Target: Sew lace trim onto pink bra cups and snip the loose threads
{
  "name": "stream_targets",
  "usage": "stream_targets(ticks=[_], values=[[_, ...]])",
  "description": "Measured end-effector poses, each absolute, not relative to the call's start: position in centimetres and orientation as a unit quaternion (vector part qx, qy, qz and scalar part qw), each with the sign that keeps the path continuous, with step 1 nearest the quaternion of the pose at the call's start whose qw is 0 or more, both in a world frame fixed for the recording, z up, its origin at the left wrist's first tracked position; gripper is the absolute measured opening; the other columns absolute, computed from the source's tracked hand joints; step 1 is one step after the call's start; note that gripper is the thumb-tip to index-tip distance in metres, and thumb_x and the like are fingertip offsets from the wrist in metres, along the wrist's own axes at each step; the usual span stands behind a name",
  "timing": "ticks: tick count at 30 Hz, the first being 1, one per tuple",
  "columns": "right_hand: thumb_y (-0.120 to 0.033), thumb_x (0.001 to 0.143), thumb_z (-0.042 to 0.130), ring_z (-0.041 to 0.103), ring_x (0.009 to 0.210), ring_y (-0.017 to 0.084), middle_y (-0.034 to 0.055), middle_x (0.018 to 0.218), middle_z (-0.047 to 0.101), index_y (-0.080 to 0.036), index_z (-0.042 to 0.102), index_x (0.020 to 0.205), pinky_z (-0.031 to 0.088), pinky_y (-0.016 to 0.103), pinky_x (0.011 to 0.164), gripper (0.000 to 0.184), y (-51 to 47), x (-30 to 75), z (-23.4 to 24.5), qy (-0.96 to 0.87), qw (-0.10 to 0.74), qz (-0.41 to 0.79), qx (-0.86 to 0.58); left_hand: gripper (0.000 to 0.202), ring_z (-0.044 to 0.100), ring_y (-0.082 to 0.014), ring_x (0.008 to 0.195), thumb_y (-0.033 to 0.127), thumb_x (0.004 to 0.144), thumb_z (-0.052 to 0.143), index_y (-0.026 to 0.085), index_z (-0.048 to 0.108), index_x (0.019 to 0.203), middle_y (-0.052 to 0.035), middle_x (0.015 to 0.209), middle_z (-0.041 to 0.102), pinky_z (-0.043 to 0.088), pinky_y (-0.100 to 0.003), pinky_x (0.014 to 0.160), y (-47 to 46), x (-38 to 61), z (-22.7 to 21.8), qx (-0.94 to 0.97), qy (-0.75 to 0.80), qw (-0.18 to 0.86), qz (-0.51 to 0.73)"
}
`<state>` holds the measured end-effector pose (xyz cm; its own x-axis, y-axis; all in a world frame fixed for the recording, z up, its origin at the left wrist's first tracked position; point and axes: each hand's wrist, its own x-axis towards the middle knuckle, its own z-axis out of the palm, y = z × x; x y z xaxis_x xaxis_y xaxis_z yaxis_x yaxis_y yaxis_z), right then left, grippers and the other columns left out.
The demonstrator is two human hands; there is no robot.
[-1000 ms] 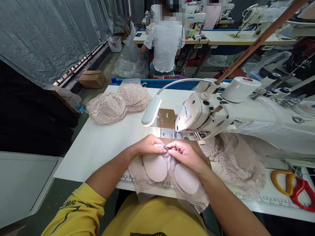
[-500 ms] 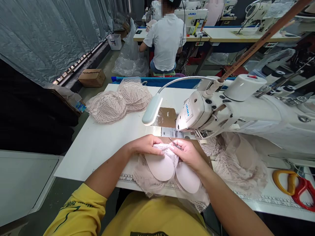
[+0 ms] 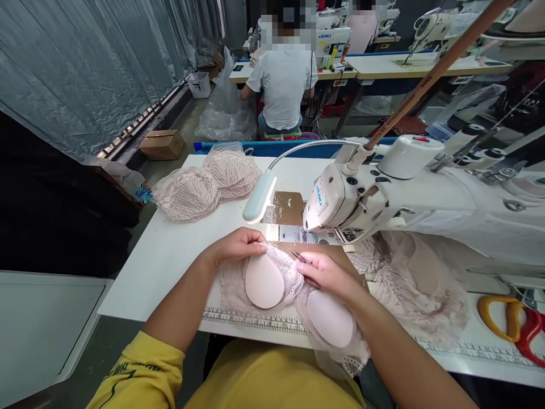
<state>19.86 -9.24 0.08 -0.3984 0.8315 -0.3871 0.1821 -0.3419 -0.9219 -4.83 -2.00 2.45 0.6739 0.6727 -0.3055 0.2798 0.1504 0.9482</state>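
Note:
A pale pink lace bra (image 3: 264,282) with two smooth cups lies over the table's front edge, inner side up. My left hand (image 3: 238,248) is closed, pinching the lace at the top of the left cup between thumb and fingers. At the middle of the bra, my right hand (image 3: 327,274) is closed on the lace. It also holds a small pointed metal tool (image 3: 301,257), tweezers or thread snips, I cannot tell which. The tool's tips point up and left. Both hands are in front of the needle area of a white sewing machine (image 3: 340,193).
Stacked lace bras (image 3: 191,193) lie on the table's (image 3: 170,261) left side. More lace pieces (image 3: 417,284) lie under the machine arm. Scissors with orange and red handles (image 3: 500,318) are at right. A lamp (image 3: 259,199) hangs over the table. Ahead, a person in white (image 3: 283,85) sits.
My left hand has moved left with the lace, away from my right hand, spreading the bra. The left cup now shows more fully. My right hand still holds the metal tool.

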Motion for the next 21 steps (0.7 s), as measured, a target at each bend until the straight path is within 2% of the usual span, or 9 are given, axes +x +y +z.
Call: stream_targets(ticks=[6,11,17,21], values=[[-0.047,0.086,0.053,0.036,0.052,0.010,-0.0055,0.059,0.041,-0.021,0.048,0.072,0.029,0.024,0.048,0.030,-8.8,19.8,0.4,-0.569,0.279,0.574,-0.519,0.024,0.053,-0.0132,0.073,0.037,0.080,0.065,0.013,0.063,0.083,-0.0019,0.078,0.059,0.041,-0.025,0.069,-2.3,-4.6,2.5,0.620,0.377,0.670,0.157],[-0.038,0.081,0.060,0.048,0.069,0.014,-0.0010,0.074,0.054,-0.020,0.055,0.077,0.039,0.027,0.063,0.019,-8.5,19.1,0.3,-0.628,0.318,0.478,-0.526,0.027,0.055,-0.0131,0.071,0.039,0.079,0.066,0.013,0.065,0.086,-0.0020,0.078,0.061,0.042,-0.024,0.067,-2.5,-3.9,2.1,0.614,0.376,0.674,0.161],[-0.029,0.081,0.057,0.047,0.068,0.014,-0.0015,0.074,0.055,-0.020,0.055,0.075,0.038,0.026,0.061,0.011,-8.7,19.3,0.4,-0.622,0.313,0.476,-0.537,0.029,0.059,-0.0155,0.078,0.032,0.071,0.074,0.013,0.065,0.091,-0.0022,0.085,0.063,0.045,-0.025,0.071,-2.4,-4.2,1.9,0.623,0.351,0.690,0.112],[-0.028,0.082,0.056,0.045,0.062,0.012,-0.0029,0.071,0.052,-0.020,0.055,0.077,0.036,0.025,0.057,0.009,-8.9,19.7,0.3,-0.633,0.273,0.497,-0.527,0.025,0.058,-0.0147,0.076,0.031,0.071,0.073,0.013,0.064,0.086,-0.0013,0.081,0.062,0.044,-0.025,0.069,-2.3,-4.6,2.1,0.637,0.370,0.666,0.116]])
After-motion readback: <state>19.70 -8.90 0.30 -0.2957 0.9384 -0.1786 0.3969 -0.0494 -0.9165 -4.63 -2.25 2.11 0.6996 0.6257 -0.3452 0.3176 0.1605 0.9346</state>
